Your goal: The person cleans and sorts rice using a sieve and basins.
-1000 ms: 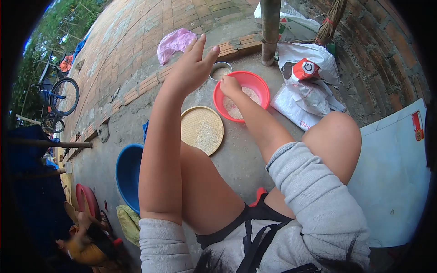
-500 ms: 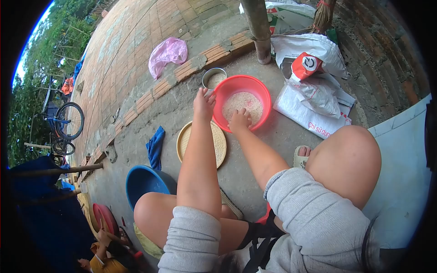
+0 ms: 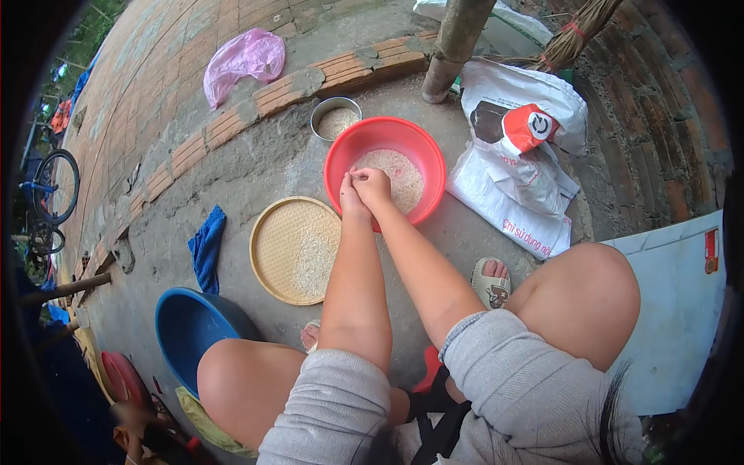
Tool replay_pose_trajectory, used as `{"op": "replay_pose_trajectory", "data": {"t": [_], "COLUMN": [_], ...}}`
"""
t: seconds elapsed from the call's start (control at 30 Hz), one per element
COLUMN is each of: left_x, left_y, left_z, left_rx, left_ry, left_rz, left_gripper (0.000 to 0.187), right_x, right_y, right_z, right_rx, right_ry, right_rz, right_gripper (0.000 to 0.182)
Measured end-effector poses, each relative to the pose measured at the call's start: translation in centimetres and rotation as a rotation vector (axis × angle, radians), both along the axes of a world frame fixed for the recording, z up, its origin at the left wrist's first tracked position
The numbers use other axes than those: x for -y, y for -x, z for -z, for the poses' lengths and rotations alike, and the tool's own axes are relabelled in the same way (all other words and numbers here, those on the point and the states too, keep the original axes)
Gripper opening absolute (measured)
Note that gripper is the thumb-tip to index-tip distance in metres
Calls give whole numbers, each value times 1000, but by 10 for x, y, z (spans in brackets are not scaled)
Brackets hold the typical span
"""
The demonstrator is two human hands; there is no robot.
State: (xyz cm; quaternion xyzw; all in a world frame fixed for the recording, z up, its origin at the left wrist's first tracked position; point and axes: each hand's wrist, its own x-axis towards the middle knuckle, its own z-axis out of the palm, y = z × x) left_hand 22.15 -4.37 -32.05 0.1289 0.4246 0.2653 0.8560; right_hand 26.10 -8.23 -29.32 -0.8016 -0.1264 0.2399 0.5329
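A red plastic bowl (image 3: 335, 157) with rice (image 3: 403, 174) in it stands on the concrete floor in front of me. My left hand (image 3: 349, 195) and my right hand (image 3: 373, 186) are pressed together just inside its near rim, above the rice. The right hand's fingers are curled closed. The left hand's fingers point down into the bowl and touch the right hand; I cannot see whether either hand holds grains. A round woven tray (image 3: 275, 240) with a patch of rice lies left of the bowl.
A small metal pot (image 3: 335, 120) of grain sits behind the bowl. White sacks (image 3: 519, 155), a post (image 3: 457, 46) and a broom (image 3: 577, 35) are at the right. A blue basin (image 3: 186, 325), a blue cloth (image 3: 207, 244) and a pink bag (image 3: 244, 58) lie left.
My left hand came down from in the air to the red bowl and now meets my right hand at the near rim. The view has tilted down and closer.
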Motion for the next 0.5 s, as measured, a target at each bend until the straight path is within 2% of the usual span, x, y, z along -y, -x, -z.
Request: {"op": "replay_pose_trajectory", "data": {"t": [0.07, 0.1, 0.17, 0.2, 0.27, 0.3, 0.37, 0.43, 0.5], "left_x": [-3, -3, -2, -2, -1, 0, 5, 9, 12], "left_y": [-2, -4, -9, -12, -15, -15, -13, -13, -12], "left_z": [3, 1, -5, -4, -1, 1, -3, -7, -4], "left_rx": [129, 193, 158, 122, 132, 143, 100, 61, -100], "left_ry": [116, 171, 144, 105, 118, 123, 111, 97, 82], "left_rz": [-141, -212, -173, -124, -154, -184, -155, -129, -67], "left_gripper": [35, 30, 28, 27, 27, 27, 25, 23, 23], "right_x": [-5, -4, 0, 5, 22, 32, 51, 61, 64], "right_y": [-4, -6, -9, -10, -9, -9, -12, -22, -28], "right_z": [-11, -15, -25, -26, -27, -23, -6, 31, 36], "right_rx": [150, 151, 201, 204, 642, 641, 449, 446, 444], "right_ry": [59, 72, 106, 112, 502, 504, 798, 713, 628], "right_rz": [-257, -267, -123, -127, 186, 187, 99, 55, 13], "right_gripper": [12, 12, 14, 14, 18, 18, 32, 28, 24]}}
